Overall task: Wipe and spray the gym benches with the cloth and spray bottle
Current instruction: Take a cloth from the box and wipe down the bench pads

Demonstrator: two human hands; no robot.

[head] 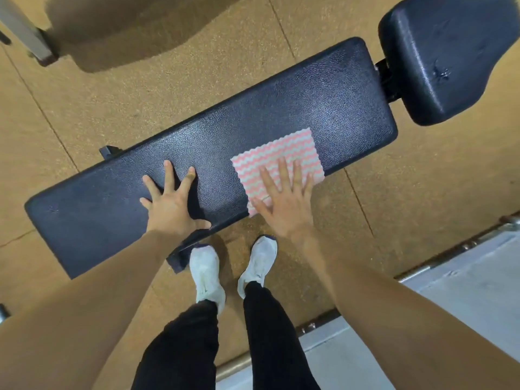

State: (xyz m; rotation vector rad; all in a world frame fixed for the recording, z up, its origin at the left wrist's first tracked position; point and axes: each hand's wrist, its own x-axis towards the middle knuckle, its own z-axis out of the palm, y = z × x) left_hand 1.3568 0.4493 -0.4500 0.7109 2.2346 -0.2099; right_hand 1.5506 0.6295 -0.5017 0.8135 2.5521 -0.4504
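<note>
Our right grip (284, 209), fingers straight, presses the cloth (284, 147) flat to wipe the table (253, 114), while the spread-fingered left grip (171, 204) beside it steadies us.

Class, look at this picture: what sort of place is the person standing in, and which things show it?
Most likely a gym: a long padded bench with a separate seat pad stands on speckled rubber-like floor.
</note>
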